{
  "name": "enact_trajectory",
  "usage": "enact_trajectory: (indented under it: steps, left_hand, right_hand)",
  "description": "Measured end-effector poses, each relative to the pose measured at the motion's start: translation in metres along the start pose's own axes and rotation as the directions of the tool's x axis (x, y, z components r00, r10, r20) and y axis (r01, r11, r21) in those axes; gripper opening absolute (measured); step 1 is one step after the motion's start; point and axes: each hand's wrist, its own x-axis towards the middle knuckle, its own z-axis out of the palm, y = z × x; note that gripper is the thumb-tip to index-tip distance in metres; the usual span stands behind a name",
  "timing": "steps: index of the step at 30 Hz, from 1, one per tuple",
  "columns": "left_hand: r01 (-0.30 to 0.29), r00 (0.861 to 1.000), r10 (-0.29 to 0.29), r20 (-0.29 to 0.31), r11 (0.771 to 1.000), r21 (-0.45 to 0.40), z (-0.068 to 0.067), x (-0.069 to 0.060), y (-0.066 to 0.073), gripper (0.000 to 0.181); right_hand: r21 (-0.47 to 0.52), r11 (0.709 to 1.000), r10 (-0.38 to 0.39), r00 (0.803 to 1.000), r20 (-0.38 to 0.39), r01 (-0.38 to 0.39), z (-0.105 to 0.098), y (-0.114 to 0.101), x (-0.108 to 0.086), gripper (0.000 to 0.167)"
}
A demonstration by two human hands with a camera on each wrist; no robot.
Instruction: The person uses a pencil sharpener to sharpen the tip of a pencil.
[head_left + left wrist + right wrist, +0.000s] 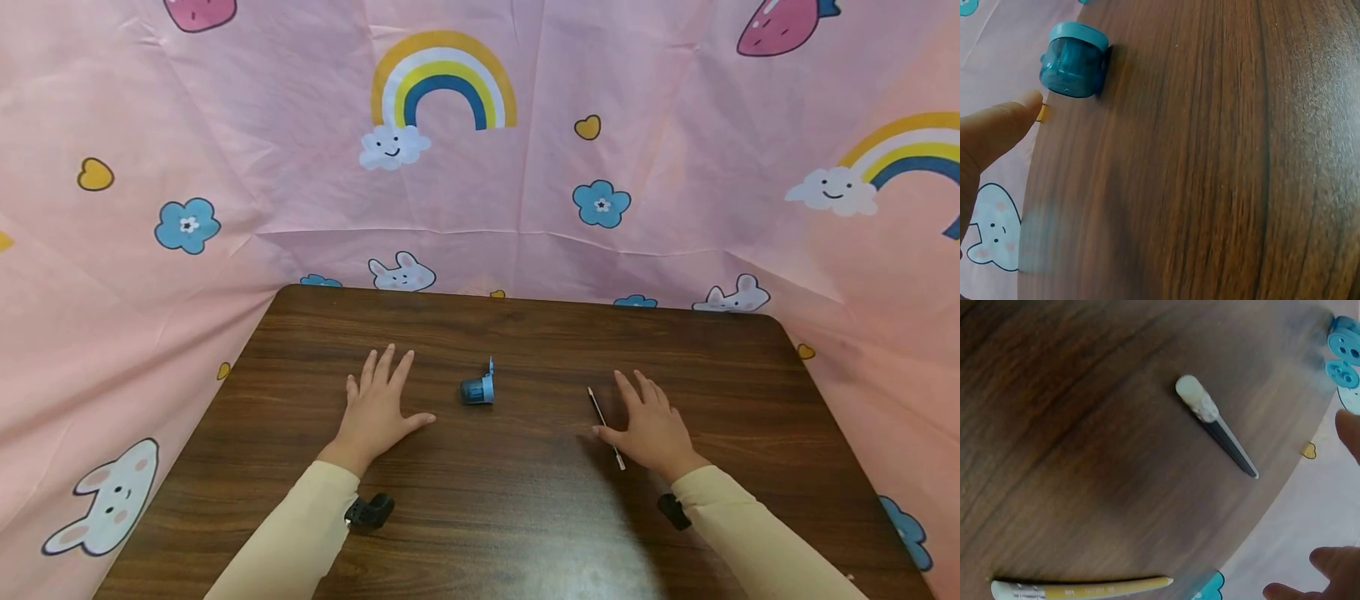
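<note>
My left hand (373, 415) is spread with straight fingers over the left part of the table and holds nothing. To the right of it a small blue pencil sharpener (476, 391) lies on its side, its lid flipped open. The left wrist view shows its see-through blue body (1072, 69), apart from my thumb (1007, 125). On the right, my right hand (656, 429) hovers with loose fingers, its thumb above a dark pencil (597, 407) with a white eraser end. A yellow pencil (1091, 590) lies nearby in the right wrist view; in the head view I cannot make it out.
The brown wooden table (480, 517) has rounded far corners. A pink cloth (300, 125) printed with rainbows, flowers and rabbits hangs around its far and side edges. Each wrist carries a black band (369, 511).
</note>
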Motion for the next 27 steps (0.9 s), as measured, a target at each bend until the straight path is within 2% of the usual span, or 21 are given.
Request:
enact_trajectory:
  steps: [10, 17, 27]
  left_hand:
    - [-0.02, 0.999, 0.023, 0.027, 0.997, -0.08, 0.006, 0.008, 0.01, 0.101]
    - [-0.049, 0.998, 0.052, 0.027, 0.992, -0.116, 0.016, 0.015, 0.016, 0.098]
    - [-0.07, 0.997, 0.076, 0.026, 0.981, -0.18, 0.027, 0.025, 0.027, 0.091]
  right_hand:
    - [0.043, 0.999, 0.021, 1.0, -0.008, -0.021, 0.006, -0.002, 0.0, 0.092]
    - [0.053, 0.998, 0.027, 1.0, -0.015, -0.026, 0.009, -0.004, 0.0, 0.087]
    - [0.09, 0.989, 0.116, 0.992, 0.042, -0.119, 0.007, -0.006, 0.003, 0.077]
